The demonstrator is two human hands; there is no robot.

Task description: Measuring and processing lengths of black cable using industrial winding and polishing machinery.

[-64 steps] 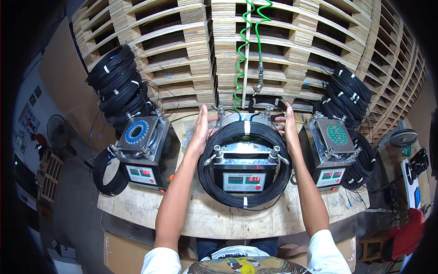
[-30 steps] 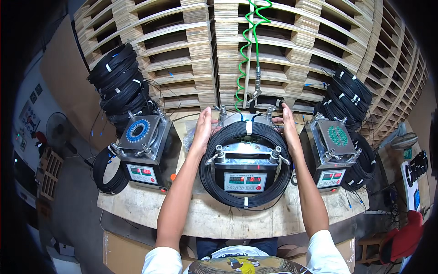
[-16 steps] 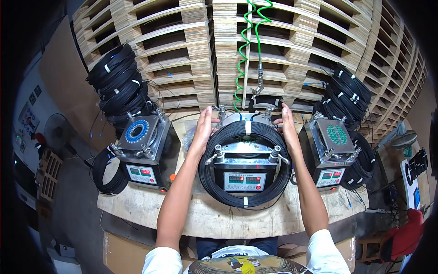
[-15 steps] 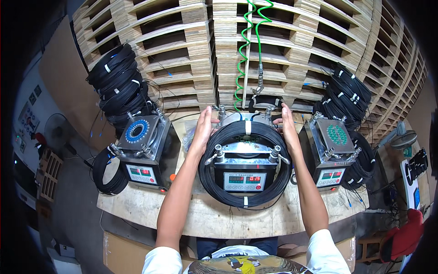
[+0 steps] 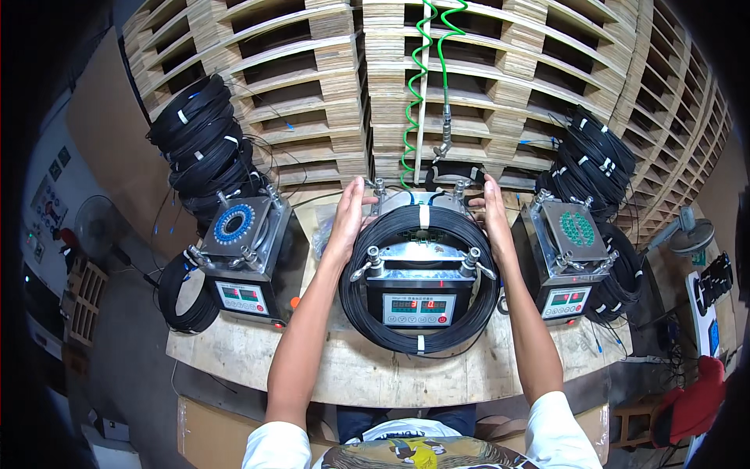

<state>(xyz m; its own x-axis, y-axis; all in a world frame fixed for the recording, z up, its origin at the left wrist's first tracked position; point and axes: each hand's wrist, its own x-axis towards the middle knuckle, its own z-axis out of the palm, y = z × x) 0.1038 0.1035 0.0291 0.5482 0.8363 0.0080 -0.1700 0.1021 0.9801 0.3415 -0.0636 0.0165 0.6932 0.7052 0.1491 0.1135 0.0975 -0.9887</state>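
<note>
A thick coil of black cable (image 5: 351,295), tied with white bands, hangs around the front of the middle machine (image 5: 419,309), a polishing-type box with a lit digital panel and metal clamps. My left hand (image 5: 348,223) is upright at the coil's upper left, fingers stretched out beside the machine's metal top plate. Mirroring it on the other side, my right hand (image 5: 495,223) has its fingers extended along the coil's upper right. Neither hand is wrapped around anything; whether the palms touch the coil, I cannot tell.
Similar machines flank me: the left machine (image 5: 242,297) has a blue-ringed plate, the right machine (image 5: 566,301) green fittings. Left cable coils (image 5: 195,141) and right cable coils (image 5: 594,164) are stacked behind them. A green spiral hose (image 5: 416,98) hangs before wooden pallets (image 5: 273,55).
My hands and the cable coil stay almost where they were. The lit readings on the machines' panels look different.
</note>
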